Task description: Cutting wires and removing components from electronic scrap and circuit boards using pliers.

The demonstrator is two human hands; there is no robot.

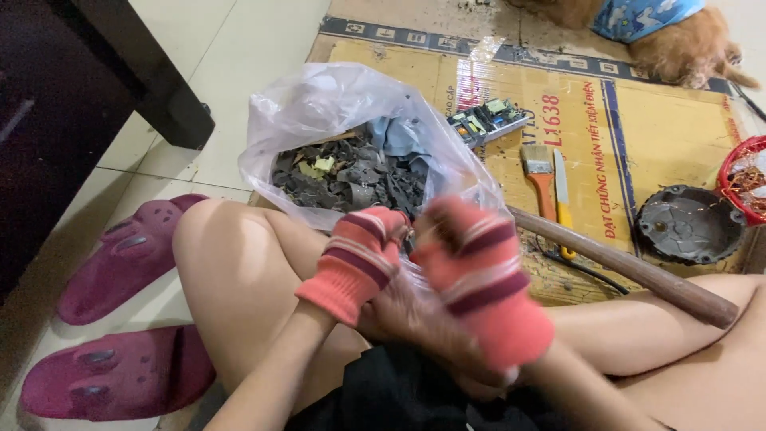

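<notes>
Sitting: a person on the floor, both gloved hands meeting at the near edge of a bag of scrap.
Left hand [355, 263]: curled in a striped pink glove, seemingly pinching something small; the item itself is hidden.
Right hand [479, 275]: blurred, fingers bent inward; grip cannot be told.
Clear plastic bag [319, 104]: at 12 o'clock from the hands, open, full of dark scrap pieces [343, 175].
Handling: likely light, stiff, sharp-edged bits; take them by the flat sides. Film is soft and slippery.
Paintbrush [541, 172]: at 2 o'clock, on cardboard [670, 120].
Slippers [120, 255]: at 9 o'clock.
</notes>
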